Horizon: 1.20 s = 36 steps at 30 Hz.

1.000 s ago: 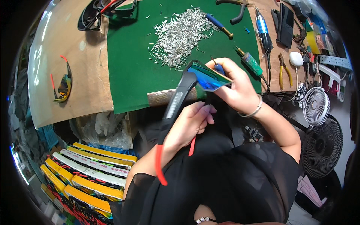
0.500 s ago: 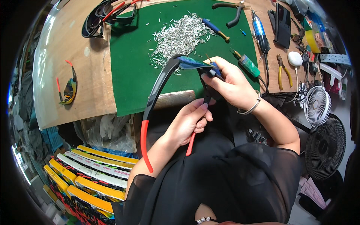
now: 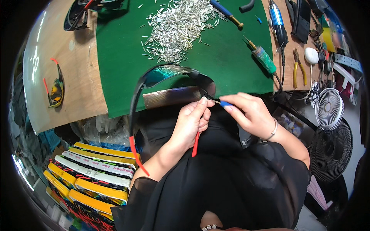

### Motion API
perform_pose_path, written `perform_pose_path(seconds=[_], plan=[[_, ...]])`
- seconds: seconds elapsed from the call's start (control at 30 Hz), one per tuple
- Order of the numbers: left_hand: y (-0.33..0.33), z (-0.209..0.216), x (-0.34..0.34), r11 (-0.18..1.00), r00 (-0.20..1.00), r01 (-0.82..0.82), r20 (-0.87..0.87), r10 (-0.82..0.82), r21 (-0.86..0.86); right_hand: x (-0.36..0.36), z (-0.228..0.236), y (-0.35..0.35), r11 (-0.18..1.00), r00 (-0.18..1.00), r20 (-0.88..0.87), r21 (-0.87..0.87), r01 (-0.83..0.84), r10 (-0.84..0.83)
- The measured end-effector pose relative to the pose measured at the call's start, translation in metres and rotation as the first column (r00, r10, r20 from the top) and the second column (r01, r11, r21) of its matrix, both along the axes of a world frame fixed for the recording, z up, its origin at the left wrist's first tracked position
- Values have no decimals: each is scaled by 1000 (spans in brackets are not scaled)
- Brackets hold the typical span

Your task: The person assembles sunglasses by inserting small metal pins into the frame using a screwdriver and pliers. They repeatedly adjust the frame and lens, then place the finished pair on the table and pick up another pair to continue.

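A pair of wraparound sunglasses [image 3: 163,74] with a black frame, bluish-green mirrored lens and red-tipped temples hangs at the mat's front edge. My left hand [image 3: 189,122] pinches it where one temple meets the frame, and that temple's red end [image 3: 195,144] comes out below my fingers. The other temple stretches down past my left forearm. Between the fingers of my right hand [image 3: 251,114] is a small screwdriver [image 3: 226,103] with a blue handle. Its thin shaft points left at the hinge area by my left fingertips; whether the tip touches is hidden.
Silver pins [image 3: 173,32] lie heaped on the green mat [image 3: 119,73], behind a textured metal strip [image 3: 171,97]. Right: green-handled tool [image 3: 264,59], blue corded tool [image 3: 276,17], yellow pliers [image 3: 296,71], white fan [image 3: 328,107]. Left: more sunglasses [image 3: 57,90], yellow boxes [image 3: 92,202].
My right hand has left the frame's front and moved right and down, bringing the screwdriver to the hinge. The sunglasses have turned and dropped slightly. The whole view has shifted.
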<state>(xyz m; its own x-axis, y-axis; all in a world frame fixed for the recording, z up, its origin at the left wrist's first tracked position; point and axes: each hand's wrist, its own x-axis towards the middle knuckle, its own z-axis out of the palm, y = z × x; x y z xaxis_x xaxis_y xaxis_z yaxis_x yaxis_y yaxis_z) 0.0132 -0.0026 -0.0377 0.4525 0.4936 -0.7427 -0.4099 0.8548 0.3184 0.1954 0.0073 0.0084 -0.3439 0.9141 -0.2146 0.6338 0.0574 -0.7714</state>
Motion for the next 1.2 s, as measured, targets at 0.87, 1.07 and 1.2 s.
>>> perform_pose_path(seconds=[0.87, 1.07, 1.2], plan=[[4, -8, -4, 998, 991, 53, 128, -48, -34, -17, 3, 16, 1000, 989, 145, -6, 21, -20], [6, -8, -4, 996, 990, 73, 126, -67, -46, -20, 10, 24, 943, 993, 118, -328, 53, -15], [8, -6, -3, 996, 992, 76, 102, -71, -48, -21, 9, 29, 962, 985, 167, -274, 12, 35]])
